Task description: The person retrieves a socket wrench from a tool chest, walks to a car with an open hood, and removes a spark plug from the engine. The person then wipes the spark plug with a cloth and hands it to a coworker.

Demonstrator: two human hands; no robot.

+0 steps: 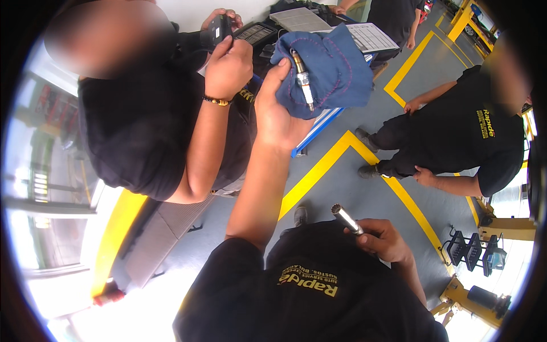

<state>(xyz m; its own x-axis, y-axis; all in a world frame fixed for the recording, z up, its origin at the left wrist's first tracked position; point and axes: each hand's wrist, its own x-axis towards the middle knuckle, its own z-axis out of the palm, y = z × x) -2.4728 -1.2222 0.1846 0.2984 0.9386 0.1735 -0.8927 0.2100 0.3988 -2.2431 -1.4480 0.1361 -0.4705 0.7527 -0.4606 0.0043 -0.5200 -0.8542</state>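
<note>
My left hand (279, 117) is raised ahead of me, palm up, holding a folded blue cloth (350, 71) with purplish stitching. On the cloth lies a spark plug (303, 82), its white insulator and metal ends showing. My thumb rests at the cloth's near-left edge, beside the plug; the fingers beneath are mostly hidden. Lower down, close to my body, my right hand (382, 236) grips a chrome deep socket (346, 219) between thumb and fingers. Its open end points up and to the left, well apart from the cloth.
A person in black (148, 119) stands close at left, holding a dark device (220, 31). Papers (370, 37) lie on a blue-edged cart beyond my left hand. Another person (450, 131) stands at right. Yellow lines (319, 171) mark the grey floor; a black rack (473, 251) stands lower right.
</note>
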